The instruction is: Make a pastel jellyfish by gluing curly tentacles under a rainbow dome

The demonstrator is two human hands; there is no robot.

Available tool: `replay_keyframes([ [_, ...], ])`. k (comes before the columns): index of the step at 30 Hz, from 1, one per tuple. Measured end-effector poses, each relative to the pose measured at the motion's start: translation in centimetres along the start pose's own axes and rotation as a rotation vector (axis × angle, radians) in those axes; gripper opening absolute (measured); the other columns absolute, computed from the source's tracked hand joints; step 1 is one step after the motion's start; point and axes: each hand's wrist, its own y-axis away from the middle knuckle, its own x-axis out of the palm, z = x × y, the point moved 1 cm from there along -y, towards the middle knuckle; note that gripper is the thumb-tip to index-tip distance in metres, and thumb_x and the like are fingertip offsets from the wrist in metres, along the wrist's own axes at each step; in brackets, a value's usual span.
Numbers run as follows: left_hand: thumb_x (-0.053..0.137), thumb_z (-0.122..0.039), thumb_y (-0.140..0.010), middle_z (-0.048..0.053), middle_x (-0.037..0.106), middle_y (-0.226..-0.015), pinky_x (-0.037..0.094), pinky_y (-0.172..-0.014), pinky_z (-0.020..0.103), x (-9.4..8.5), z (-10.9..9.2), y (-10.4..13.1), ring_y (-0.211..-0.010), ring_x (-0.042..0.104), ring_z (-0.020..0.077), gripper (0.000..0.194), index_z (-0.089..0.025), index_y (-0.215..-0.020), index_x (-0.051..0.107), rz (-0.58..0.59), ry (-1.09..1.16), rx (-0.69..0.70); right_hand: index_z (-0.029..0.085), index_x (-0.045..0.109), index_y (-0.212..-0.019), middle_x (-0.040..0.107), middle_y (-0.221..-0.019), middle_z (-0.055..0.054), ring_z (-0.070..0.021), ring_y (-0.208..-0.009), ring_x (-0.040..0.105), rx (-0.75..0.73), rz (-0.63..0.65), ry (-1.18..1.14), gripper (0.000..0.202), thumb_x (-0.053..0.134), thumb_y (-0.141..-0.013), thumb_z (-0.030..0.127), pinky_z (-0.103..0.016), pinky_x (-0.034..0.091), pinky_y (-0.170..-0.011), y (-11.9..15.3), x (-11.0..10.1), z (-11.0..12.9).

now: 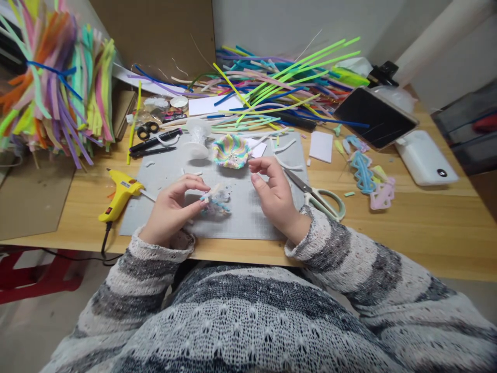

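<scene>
My left hand [173,207] pinches a small pipe-cleaner piece [216,202], pale blue and white, between thumb and fingertips; its exact shape is blurred. Held up to the right of it, my right hand [274,194] has its thumb and fingertips curled close together. Whatever lies between them, if anything, is too small to make out. Just beyond both hands, a wavy-edged bowl-like pipe-cleaner piece [232,151] in pastel stripes sits on the grey cutting mat [248,228]. A spool of clear thread [197,140] stands to its left.
Scissors [320,197] lie by my right wrist, a yellow glue gun [120,194] left of my left hand. Loose pipe cleaners [272,88] pile up behind, with a bundle [58,83] at far left. To the right are a phone [375,116], a white device [425,158] and shaped pipe-cleaner pieces [363,173].
</scene>
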Motion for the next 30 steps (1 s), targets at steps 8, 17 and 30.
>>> replay_keyframes([
  [8,0.075,-0.029,-0.073,0.005,0.066,-0.103,0.04,-0.103,0.037,-0.5,0.4,0.5,-0.108,0.056,0.023,0.021,-0.025,-0.093,0.073,-0.047,0.03,-0.087,0.025,0.056,-0.11,0.058,-0.104,-0.005,-0.0179,-0.099,0.057,0.015,0.01,0.007,0.019,0.05,-0.092,0.028,-0.04,0.047,-0.092,0.0,0.1,0.0],
  [17,0.075,-0.027,-0.074,0.005,0.065,-0.101,0.04,-0.103,0.037,-0.4,0.3,0.7,-0.106,0.057,0.0219,0.02,-0.026,-0.094,0.073,-0.026,0.038,-0.072,0.023,0.061,-0.097,0.058,-0.098,-0.005,-0.0188,-0.1,0.056,-0.058,0.144,0.057,0.011,0.053,-0.09,0.023,-0.04,0.044,-0.093,-0.1,0.1,0.6],
  [30,0.077,-0.027,-0.072,0.004,0.067,-0.102,0.04,-0.102,0.038,-1.0,0.2,1.1,-0.109,0.057,0.0237,0.022,-0.026,-0.094,0.073,-0.052,0.107,-0.087,0.026,0.061,-0.111,0.063,-0.115,-0.006,-0.0241,-0.111,0.056,0.007,0.459,0.27,0.023,0.058,-0.09,0.034,-0.044,0.035,-0.095,0.7,1.5,0.4],
])
